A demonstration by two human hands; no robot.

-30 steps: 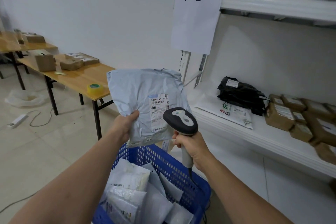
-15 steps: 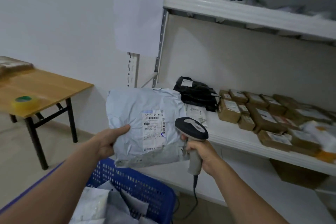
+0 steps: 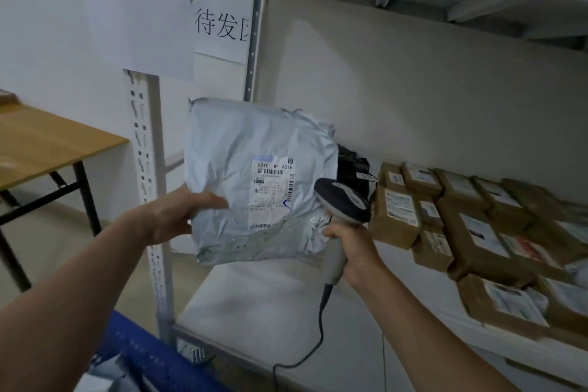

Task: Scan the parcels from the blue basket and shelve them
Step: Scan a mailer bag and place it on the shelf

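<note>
My left hand grips the left edge of a grey plastic mailer parcel, held upright over the left end of the white shelf, its white label facing me. My right hand grips the handle of a grey barcode scanner, whose dark head sits just right of the parcel's label. The scanner's black cable hangs down to the shelf's front. A corner of the blue basket shows at the bottom left, with pale parcels inside.
Several brown cardboard parcels with white labels fill the shelf's right part. A black bag lies behind the grey parcel. A perforated shelf upright stands at the left, a wooden table beyond it. Another shelf board runs overhead.
My view has swung right and closer to the shelf. Both hands have carried the parcel and scanner up over the shelf's left end; the basket has dropped to the frame's corner.
</note>
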